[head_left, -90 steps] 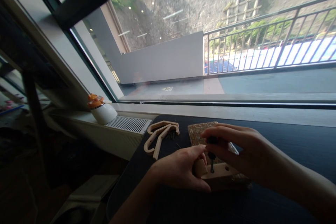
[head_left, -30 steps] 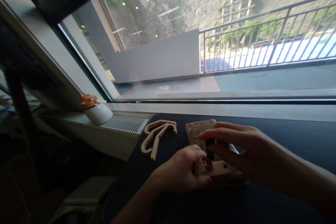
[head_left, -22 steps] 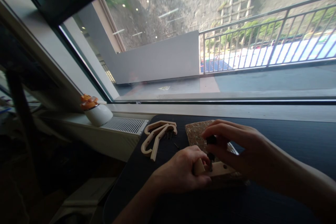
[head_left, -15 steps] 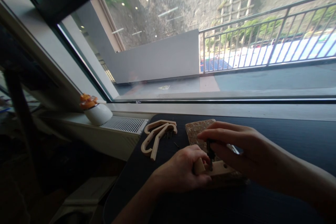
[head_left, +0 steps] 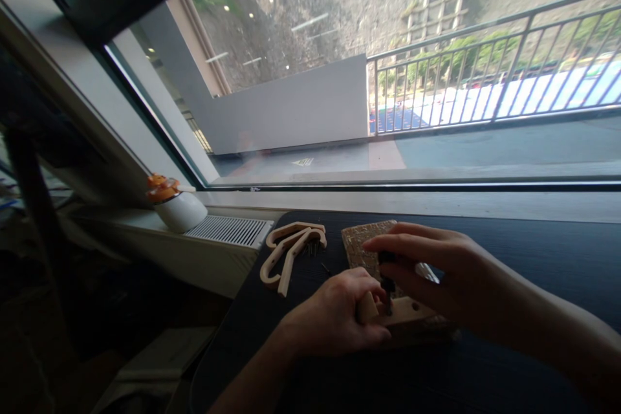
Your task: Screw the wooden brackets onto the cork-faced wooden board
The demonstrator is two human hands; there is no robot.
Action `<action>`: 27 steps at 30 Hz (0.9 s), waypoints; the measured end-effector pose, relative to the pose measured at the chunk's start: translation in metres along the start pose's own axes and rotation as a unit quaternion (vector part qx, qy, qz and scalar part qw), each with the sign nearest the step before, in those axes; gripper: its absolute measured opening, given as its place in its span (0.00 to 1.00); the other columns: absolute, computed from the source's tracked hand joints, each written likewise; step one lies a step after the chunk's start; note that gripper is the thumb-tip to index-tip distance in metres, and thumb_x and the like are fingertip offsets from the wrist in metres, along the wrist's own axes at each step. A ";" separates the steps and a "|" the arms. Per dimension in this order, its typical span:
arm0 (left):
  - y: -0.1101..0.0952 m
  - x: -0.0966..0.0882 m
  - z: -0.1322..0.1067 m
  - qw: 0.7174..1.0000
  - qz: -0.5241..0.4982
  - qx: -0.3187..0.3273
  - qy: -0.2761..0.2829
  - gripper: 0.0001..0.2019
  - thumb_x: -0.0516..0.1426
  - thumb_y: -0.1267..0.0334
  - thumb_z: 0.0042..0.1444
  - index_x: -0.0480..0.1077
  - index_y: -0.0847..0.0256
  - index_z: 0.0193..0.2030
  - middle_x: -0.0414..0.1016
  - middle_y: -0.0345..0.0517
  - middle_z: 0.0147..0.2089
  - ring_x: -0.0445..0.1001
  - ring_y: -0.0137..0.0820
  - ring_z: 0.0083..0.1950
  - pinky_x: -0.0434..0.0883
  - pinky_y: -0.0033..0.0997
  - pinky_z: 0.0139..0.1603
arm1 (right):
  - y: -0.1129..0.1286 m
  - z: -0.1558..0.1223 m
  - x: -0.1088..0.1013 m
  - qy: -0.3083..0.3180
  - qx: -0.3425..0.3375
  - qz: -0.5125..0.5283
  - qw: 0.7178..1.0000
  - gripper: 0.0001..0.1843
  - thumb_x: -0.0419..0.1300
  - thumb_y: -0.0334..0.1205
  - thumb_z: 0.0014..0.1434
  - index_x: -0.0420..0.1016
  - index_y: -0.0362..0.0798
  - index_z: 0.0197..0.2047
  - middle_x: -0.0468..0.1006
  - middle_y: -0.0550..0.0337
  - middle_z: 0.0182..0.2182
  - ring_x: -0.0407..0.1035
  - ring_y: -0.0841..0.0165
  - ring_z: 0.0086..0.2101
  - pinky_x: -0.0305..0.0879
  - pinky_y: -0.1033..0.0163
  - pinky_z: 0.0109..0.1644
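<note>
My left hand (head_left: 334, 310) is closed around the curved end of a pale wooden hook (head_left: 405, 310), which lies against the near edge of a rough brown board (head_left: 359, 239). A dark round hole shows in the hook's straight part. My right hand (head_left: 449, 265) pinches the dark handle of a small screwdriver (head_left: 387, 270) between thumb and fingers. The tool stands nearly upright, its tip down at the hook beside my left fingertips. Whether a screw sits under the tip is too dark to tell. My right hand partly covers the board.
More wooden hooks (head_left: 286, 262) lie on the dark table (head_left: 533, 259), left of the board. Several small screws (head_left: 313, 248) lie by them, with a loose screw (head_left: 325, 268) nearer my left hand. A white pot with an orange top (head_left: 179, 210) stands on the ledge by the window.
My right fingers have shifted slightly on the screwdriver handle, and more of the handle shows. My left hand and the wooden hook stay in place.
</note>
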State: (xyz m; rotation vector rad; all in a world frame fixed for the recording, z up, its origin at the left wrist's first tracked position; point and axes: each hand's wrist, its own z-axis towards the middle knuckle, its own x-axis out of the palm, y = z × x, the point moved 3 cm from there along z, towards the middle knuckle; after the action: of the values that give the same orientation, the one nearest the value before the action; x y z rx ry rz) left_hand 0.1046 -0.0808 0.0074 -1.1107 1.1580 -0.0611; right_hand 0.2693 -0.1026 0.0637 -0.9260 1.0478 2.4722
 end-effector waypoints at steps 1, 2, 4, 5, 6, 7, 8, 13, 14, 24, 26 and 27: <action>0.000 0.000 0.000 1.000 0.001 0.005 0.000 0.17 0.64 0.62 0.47 0.71 0.59 0.44 0.71 0.42 0.46 0.71 0.32 0.44 0.68 0.29 0.46 | 0.001 0.000 0.000 0.004 0.000 0.001 1.000 0.16 0.56 0.35 0.61 0.75 0.52 0.52 0.78 0.53 0.44 0.75 0.67 0.38 0.71 0.67 0.38; 0.001 0.000 0.000 1.000 0.003 0.011 0.001 0.18 0.65 0.62 0.46 0.71 0.59 0.45 0.71 0.43 0.47 0.71 0.32 0.44 0.68 0.29 0.46 | 0.001 -0.001 0.000 0.008 0.000 0.001 1.000 0.17 0.56 0.34 0.61 0.74 0.52 0.52 0.78 0.53 0.45 0.75 0.67 0.38 0.71 0.68 0.39; 0.001 -0.001 0.000 1.000 0.009 0.021 0.005 0.19 0.65 0.62 0.46 0.71 0.59 0.46 0.70 0.43 0.48 0.71 0.32 0.44 0.67 0.29 0.47 | 0.002 -0.001 -0.001 0.009 0.000 -0.006 1.000 0.18 0.55 0.33 0.61 0.73 0.53 0.53 0.78 0.54 0.46 0.74 0.67 0.40 0.71 0.68 0.40; 0.001 -0.001 0.000 1.000 0.011 0.024 0.008 0.20 0.65 0.63 0.46 0.71 0.59 0.47 0.70 0.44 0.48 0.71 0.32 0.44 0.67 0.29 0.47 | 0.002 -0.001 -0.001 0.007 -0.001 -0.013 1.000 0.18 0.55 0.34 0.61 0.73 0.53 0.53 0.78 0.55 0.46 0.74 0.67 0.41 0.71 0.68 0.40; 0.000 -0.001 0.000 1.000 0.013 0.026 0.010 0.20 0.65 0.63 0.46 0.71 0.59 0.48 0.70 0.44 0.49 0.70 0.32 0.45 0.67 0.29 0.48 | 0.001 -0.001 -0.001 0.005 0.000 -0.020 1.000 0.17 0.55 0.34 0.62 0.73 0.53 0.53 0.78 0.55 0.46 0.74 0.67 0.42 0.71 0.68 0.41; 0.000 -0.001 0.000 0.999 0.014 0.027 0.011 0.20 0.65 0.64 0.46 0.71 0.59 0.48 0.70 0.44 0.49 0.70 0.32 0.45 0.67 0.29 0.49 | 0.000 -0.001 -0.001 0.004 0.002 -0.026 1.000 0.17 0.55 0.35 0.62 0.73 0.53 0.53 0.78 0.55 0.46 0.74 0.67 0.42 0.71 0.67 0.42; -0.001 -0.001 0.000 0.999 0.014 0.026 0.011 0.20 0.64 0.64 0.46 0.71 0.59 0.48 0.71 0.44 0.49 0.70 0.33 0.46 0.67 0.29 0.49 | 0.000 0.000 -0.002 0.004 0.005 -0.030 1.000 0.17 0.55 0.36 0.62 0.72 0.53 0.53 0.78 0.55 0.46 0.74 0.67 0.42 0.71 0.67 0.42; -0.001 -0.001 -0.001 1.000 0.014 0.012 0.010 0.16 0.64 0.64 0.47 0.71 0.59 0.44 0.71 0.43 0.47 0.70 0.32 0.46 0.67 0.29 0.49 | -0.002 0.001 -0.001 0.005 0.021 -0.028 0.999 0.15 0.56 0.38 0.62 0.74 0.52 0.51 0.79 0.54 0.45 0.75 0.66 0.39 0.72 0.65 0.40; -0.001 -0.001 -0.001 1.000 0.014 0.011 0.011 0.16 0.64 0.64 0.47 0.71 0.59 0.45 0.71 0.43 0.47 0.70 0.32 0.46 0.67 0.29 0.49 | -0.002 0.001 -0.001 0.002 0.022 -0.029 0.999 0.15 0.56 0.38 0.61 0.74 0.52 0.51 0.79 0.54 0.45 0.75 0.66 0.39 0.72 0.65 0.40; -0.001 -0.006 -0.004 0.999 0.003 0.023 0.036 0.27 0.67 0.62 0.44 0.68 0.58 0.52 0.69 0.45 0.51 0.69 0.36 0.51 0.66 0.33 0.55 | -0.004 -0.005 -0.005 -0.002 0.018 -0.046 0.999 0.20 0.55 0.35 0.62 0.72 0.54 0.56 0.78 0.57 0.50 0.73 0.64 0.47 0.71 0.63 0.49; -0.002 -0.006 -0.003 0.999 -0.001 0.016 0.033 0.25 0.66 0.62 0.45 0.68 0.58 0.52 0.70 0.44 0.50 0.69 0.36 0.51 0.66 0.33 0.54 | -0.004 -0.005 -0.004 0.005 0.022 -0.046 0.999 0.19 0.55 0.37 0.62 0.71 0.55 0.56 0.78 0.58 0.50 0.74 0.64 0.47 0.71 0.64 0.48; -0.002 -0.005 -0.003 0.999 -0.003 0.013 0.030 0.24 0.65 0.63 0.45 0.68 0.58 0.51 0.70 0.44 0.50 0.70 0.36 0.50 0.66 0.32 0.54 | -0.004 -0.005 -0.004 0.007 0.028 -0.044 0.999 0.19 0.55 0.38 0.63 0.71 0.55 0.56 0.78 0.58 0.50 0.74 0.65 0.46 0.71 0.64 0.47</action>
State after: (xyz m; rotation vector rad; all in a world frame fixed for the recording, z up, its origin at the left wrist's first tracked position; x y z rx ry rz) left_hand 0.1008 -0.0811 0.0129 -1.0959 1.2037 -0.1137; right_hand 0.2769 -0.1035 0.0612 -0.9517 1.0508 2.3562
